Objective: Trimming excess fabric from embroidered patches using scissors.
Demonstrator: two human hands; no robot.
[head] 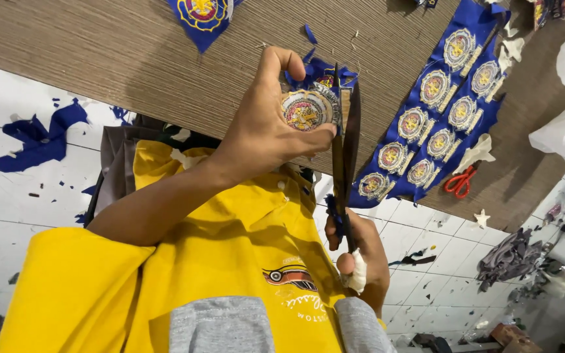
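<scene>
The round embroidered patch sits pinched between the thumb and fingers of the left hand, above the brown table. Scissors bite its right edge; the right hand, fingers closed round the largely hidden handles, has a bandaged finger. A blue strip of patches lies right, partly cut off.
</scene>
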